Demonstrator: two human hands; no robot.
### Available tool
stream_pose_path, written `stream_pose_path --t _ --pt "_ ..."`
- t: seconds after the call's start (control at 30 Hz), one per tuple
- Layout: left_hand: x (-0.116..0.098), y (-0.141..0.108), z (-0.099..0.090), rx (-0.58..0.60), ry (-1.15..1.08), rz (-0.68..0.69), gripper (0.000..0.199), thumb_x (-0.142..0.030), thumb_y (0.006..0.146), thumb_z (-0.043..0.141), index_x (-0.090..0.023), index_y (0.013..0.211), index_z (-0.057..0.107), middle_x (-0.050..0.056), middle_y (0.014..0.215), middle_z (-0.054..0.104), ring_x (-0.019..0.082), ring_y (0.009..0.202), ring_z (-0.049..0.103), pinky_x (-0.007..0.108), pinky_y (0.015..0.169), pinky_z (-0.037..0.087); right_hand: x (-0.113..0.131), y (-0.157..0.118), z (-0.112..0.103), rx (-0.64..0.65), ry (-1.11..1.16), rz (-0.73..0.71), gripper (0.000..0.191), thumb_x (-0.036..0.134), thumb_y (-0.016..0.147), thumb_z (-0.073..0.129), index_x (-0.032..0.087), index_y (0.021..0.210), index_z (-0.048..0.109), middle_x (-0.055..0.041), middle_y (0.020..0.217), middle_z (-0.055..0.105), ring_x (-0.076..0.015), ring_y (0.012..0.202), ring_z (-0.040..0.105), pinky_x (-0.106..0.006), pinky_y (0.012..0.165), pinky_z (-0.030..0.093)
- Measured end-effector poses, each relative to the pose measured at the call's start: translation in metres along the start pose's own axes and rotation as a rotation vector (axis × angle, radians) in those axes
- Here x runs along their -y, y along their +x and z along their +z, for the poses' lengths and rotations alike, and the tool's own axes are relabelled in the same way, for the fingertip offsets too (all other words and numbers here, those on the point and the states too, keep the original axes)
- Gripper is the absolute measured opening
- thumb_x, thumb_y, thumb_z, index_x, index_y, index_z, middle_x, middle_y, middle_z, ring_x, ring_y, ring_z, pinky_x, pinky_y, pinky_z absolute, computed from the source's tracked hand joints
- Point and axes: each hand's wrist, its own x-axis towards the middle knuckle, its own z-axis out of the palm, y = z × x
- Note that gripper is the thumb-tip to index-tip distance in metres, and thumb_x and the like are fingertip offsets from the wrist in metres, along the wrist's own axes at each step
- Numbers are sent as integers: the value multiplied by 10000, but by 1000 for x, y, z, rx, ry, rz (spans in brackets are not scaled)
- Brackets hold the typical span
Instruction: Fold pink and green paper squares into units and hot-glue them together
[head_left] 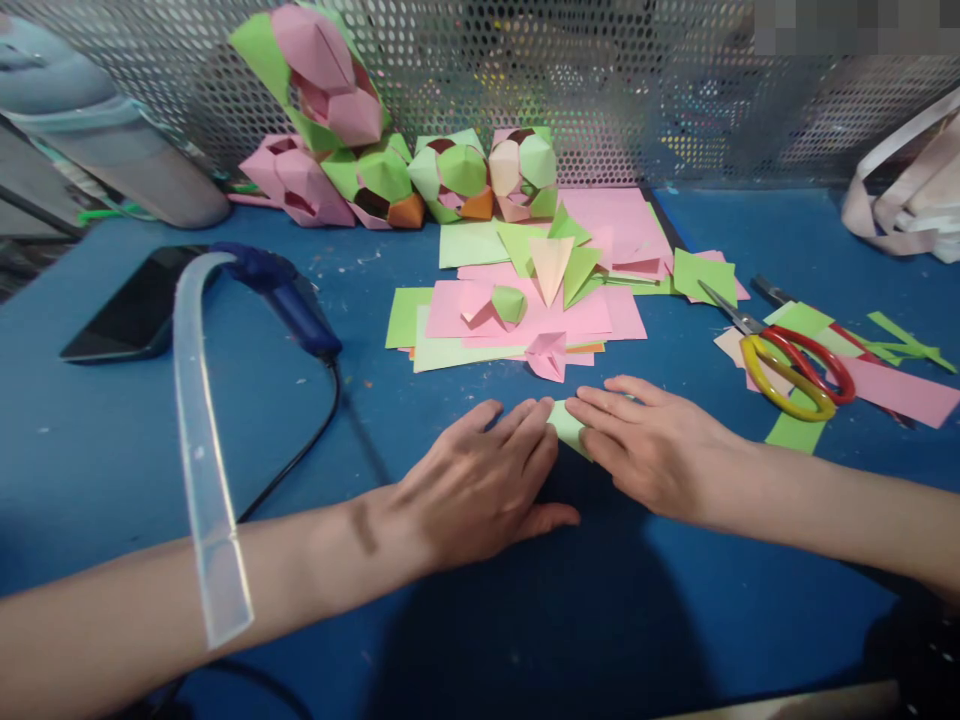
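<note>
While your left hand [480, 480] and right hand [660, 450] press down side by side, a small pale-green paper piece [568, 424] lies flat between them on the blue table [97, 440], partly covered. Your fingers are extended, tips on the paper rather than wrapped around it; whether it has creases, you cannot tell.

Behind, five hollow, faceted paper forms [451, 172] look assembled, one resting on top of others. Nearer, a peach paper cone [551, 265] and a creased pink piece [546, 357] are shaped but separate; the stacked sheets [450, 345] look flat and smooth, apparently unfolded. To the right, metal-bladed scissors [745, 322] lie among cut scraps.
</note>
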Motion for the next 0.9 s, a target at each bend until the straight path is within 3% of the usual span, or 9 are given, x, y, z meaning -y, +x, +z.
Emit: stream_pose_path --t 0.1,0.23,0.43,0.6,0.73,0.9 --pt "-1 -1 -1 14 12 -4 606 -541 929 334 -19 1088 596 246 1215 588 309 1079 596 431 884 420 6 -4 -3 48 -155 26 260 120 816 473 34 1015 618 -249 1222 562 -350 1149 521 -511 1084 267" --pt "0 -1 -2 15 11 4 583 -529 931 345 -26 1056 612 248 1189 600 310 1066 600 440 883 420 2 -13 -11 129 -265 90 240 105 788 465 81 929 657 -208 1029 654 -335 1003 584 -531 1123 193" --pt "6 2 -3 -37 1 28 510 -501 925 387 -58 938 638 214 1053 647 288 950 626 407 756 456 -9 -16 -25 192 -264 115 218 132 820 449 137 844 666 -134 818 672 -270 792 589 -519 1120 175" --pt "18 3 -1 -62 -14 -22 366 -408 915 458 -102 840 643 106 801 654 227 734 611 371 676 450 -25 -12 -33 185 -148 143 155 136 812 480 150 753 624 -48 566 580 -210 655 541 -495 1081 208" --pt "25 3 3 -63 -92 -118 261 -343 903 484 -131 901 635 67 766 632 206 694 577 354 663 447 -39 -9 -32 98 56 261 167 151 854 468 143 776 616 -42 648 612 -172 665 549 -437 1011 295" --pt "26 3 10 -127 -244 -182 327 -300 881 526 -122 1155 537 131 1071 620 247 950 583 378 801 466 -45 -9 -18 12 271 308 180 253 850 570 159 999 606 -73 935 657 -210 869 577 -373 869 396"
